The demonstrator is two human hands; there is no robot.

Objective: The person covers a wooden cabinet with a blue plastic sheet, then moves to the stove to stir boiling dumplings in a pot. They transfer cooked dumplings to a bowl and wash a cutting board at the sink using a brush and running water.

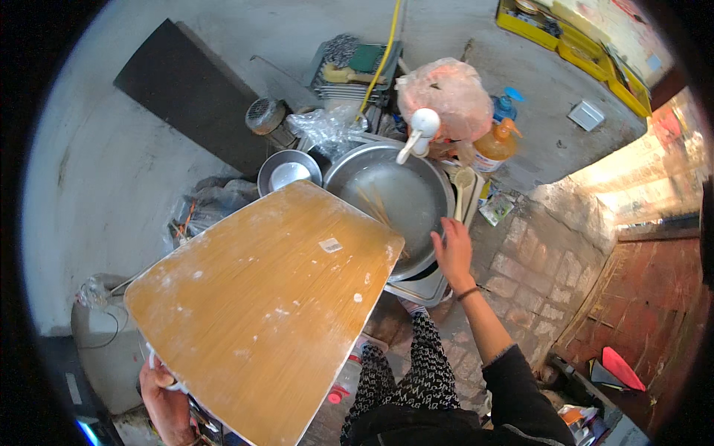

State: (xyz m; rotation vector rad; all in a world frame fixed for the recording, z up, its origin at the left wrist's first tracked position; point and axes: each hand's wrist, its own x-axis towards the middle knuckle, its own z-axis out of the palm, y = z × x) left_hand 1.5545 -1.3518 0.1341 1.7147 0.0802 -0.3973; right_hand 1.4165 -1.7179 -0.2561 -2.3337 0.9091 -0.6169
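Observation:
My left hand [164, 398] is closed at the lower left edge of a wood-grain board [262, 301], among white strap-like or cloth-like bits. White powder or flakes and a small pale sticker mark the board's face. Tilted, it covers the near left part of a large metal basin [448, 192]. Cloudy water [410, 195] fills much of the basin, and several thin sticks [375, 206] lean in it. My right hand [454, 251] hovers at or rests on the basin's right rim, thumb apart from the fingers; whether it touches is unclear. Its fingertips are beside a long-handled brush or ladle [461, 189].
A smaller metal bowl [289, 173] stands left of the basin. Behind are a white faucet-like fitting [421, 128], a pink plastic bag [446, 97], an orange pump bottle [495, 146] and a dish rack [354, 72]. A plastic bottle [348, 373] is by my feet.

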